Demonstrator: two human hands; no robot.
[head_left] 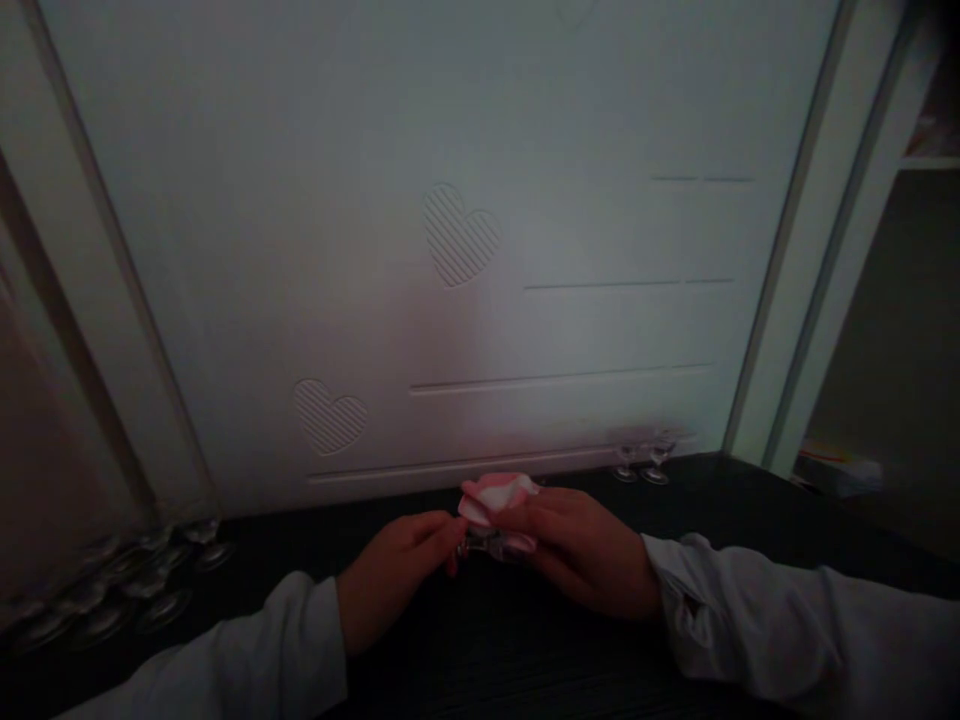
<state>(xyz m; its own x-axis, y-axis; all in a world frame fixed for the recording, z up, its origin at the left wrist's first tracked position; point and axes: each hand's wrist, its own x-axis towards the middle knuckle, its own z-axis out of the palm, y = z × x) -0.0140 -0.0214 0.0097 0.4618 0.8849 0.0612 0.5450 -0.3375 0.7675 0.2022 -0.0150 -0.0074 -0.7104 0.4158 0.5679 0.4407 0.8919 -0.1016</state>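
My left hand (409, 565) is closed, its thumb and fingers pinching one end of a small stemmed glass (480, 544). The glass lies sideways between my hands, low over the dark table. My right hand (589, 550) is closed on a pink and white cloth (499, 495), which is bunched around the other end of the glass. Cloth and fingers hide much of the glass.
Several small stemmed glasses (154, 580) stand on the dark table (480, 670) at the left. Two more stemmed glasses (656, 460) stand at the back right, near the white panel (360, 250) with carved hearts. An open shelf space (892, 330) is at the right.
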